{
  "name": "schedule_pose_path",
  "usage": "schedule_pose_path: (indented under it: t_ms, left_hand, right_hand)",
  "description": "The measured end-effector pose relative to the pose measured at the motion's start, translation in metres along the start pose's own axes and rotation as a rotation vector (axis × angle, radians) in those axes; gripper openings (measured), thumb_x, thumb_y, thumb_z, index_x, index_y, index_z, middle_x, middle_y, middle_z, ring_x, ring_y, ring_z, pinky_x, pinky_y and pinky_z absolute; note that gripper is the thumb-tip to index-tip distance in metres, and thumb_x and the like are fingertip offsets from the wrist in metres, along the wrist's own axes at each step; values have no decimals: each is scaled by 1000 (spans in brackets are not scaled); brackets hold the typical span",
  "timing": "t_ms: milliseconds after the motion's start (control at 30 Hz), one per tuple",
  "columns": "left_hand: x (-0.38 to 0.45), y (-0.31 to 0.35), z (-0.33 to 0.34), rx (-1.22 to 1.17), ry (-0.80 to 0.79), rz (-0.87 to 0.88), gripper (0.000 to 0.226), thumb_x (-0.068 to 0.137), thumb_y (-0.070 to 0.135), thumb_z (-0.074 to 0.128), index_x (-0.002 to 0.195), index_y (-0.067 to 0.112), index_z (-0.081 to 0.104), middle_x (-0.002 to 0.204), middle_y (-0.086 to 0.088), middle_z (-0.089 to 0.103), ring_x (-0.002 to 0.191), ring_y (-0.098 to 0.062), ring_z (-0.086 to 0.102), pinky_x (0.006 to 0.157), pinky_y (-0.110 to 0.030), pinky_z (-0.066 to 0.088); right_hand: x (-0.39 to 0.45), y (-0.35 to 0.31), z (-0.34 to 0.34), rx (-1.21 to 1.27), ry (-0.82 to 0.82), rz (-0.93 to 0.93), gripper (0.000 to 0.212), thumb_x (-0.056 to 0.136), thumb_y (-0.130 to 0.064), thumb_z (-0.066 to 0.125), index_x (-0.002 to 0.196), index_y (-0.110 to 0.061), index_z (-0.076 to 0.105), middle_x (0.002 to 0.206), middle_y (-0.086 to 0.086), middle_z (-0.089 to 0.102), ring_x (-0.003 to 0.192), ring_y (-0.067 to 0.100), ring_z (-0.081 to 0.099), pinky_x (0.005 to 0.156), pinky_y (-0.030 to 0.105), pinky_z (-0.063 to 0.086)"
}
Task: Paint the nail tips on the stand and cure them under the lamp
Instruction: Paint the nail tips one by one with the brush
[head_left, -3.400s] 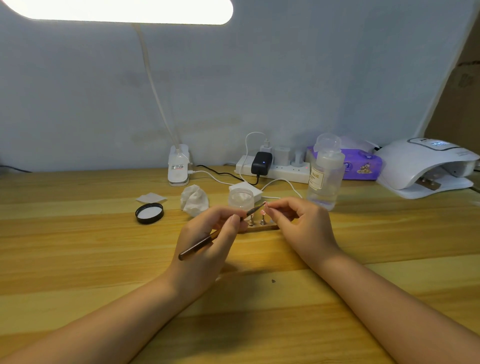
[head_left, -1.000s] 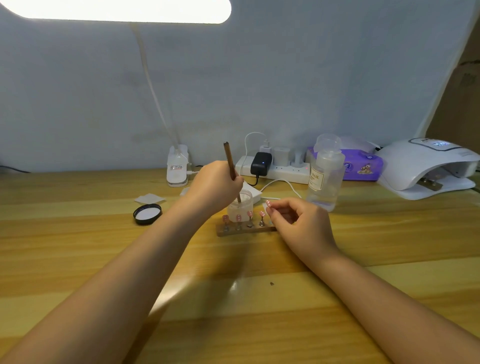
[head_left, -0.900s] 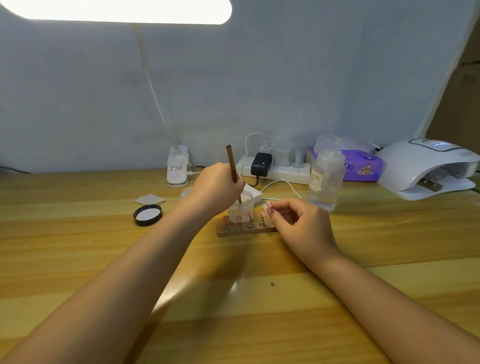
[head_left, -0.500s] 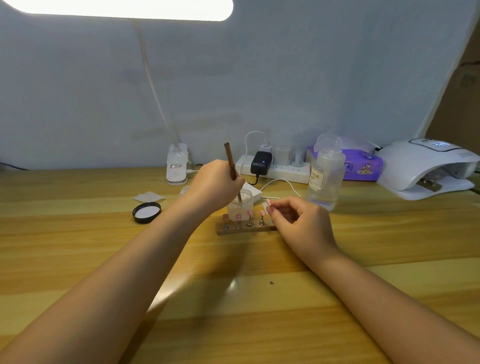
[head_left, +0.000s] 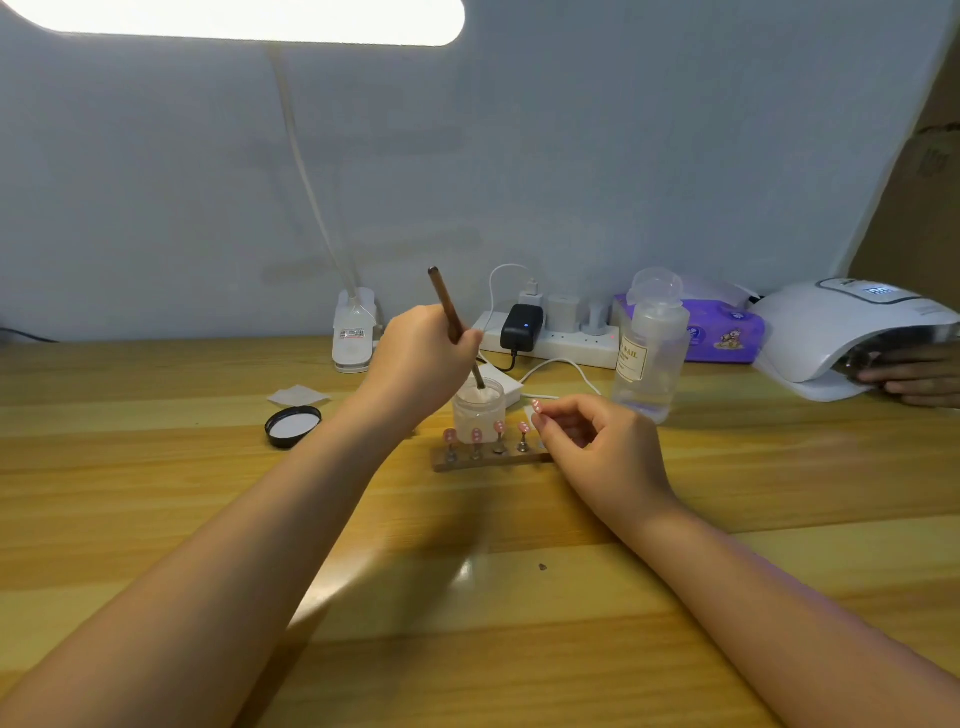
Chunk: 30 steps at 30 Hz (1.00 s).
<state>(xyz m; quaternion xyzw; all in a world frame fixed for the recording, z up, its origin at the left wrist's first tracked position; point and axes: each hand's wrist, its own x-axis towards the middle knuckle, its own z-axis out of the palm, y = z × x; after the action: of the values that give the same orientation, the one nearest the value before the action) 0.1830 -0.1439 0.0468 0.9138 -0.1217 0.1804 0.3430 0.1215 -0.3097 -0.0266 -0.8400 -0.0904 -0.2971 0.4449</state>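
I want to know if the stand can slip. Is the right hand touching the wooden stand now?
Cannot tell. In the head view the right hand sits at the right end of the wooden stand and covers that end, so contact or a gap is hidden.

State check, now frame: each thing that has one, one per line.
left hand: grips brush
brush: upright, tip in jar
jar: open
black lid: off, on table
right hand: pinches a nail tip
nail tips on stand: four mounted, pink
curing lamp: display lit
clear bottle: capped, upright
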Motion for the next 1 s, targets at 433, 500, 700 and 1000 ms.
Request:
schedule_pose_path:
  t_ms: [433,500,700,1000]
  left_hand:
    - [-1,-1,-1,-66,105,-23,28,99,26,50,85,8,65,73,1,63,68,-13,58,53,-19,36]
    - [-1,-1,-4,-110,182,-20,30,99,25,50,86,6,69,76,-5,68,72,-17,62,55,-21,41]
    - [-3,0,3,-165,-2,-114,26,95,22,51,84,6,68,79,-5,69,75,-17,64,61,-25,47]
    - [1,-3,-1,-419,31,-294,21,92,15,53,86,3,69,79,-7,66,77,-19,59,71,-34,51]
  right_hand:
    - [-1,0,0,22,16,20,8,84,-14,71,90,-19,73,72,-12,68,72,4,62,64,12,50]
    - [-1,0,0,19,19,16,9,83,-14,71,90,-19,73,73,-12,68,72,3,62,64,11,49]
    - [-1,0,0,12,22,11,9,83,-13,71,90,-18,73,73,-12,68,72,3,62,64,12,50]
    - [0,-2,0,-25,8,-8,10,84,-11,70,92,-16,73,75,-10,67,75,2,62,67,18,52]
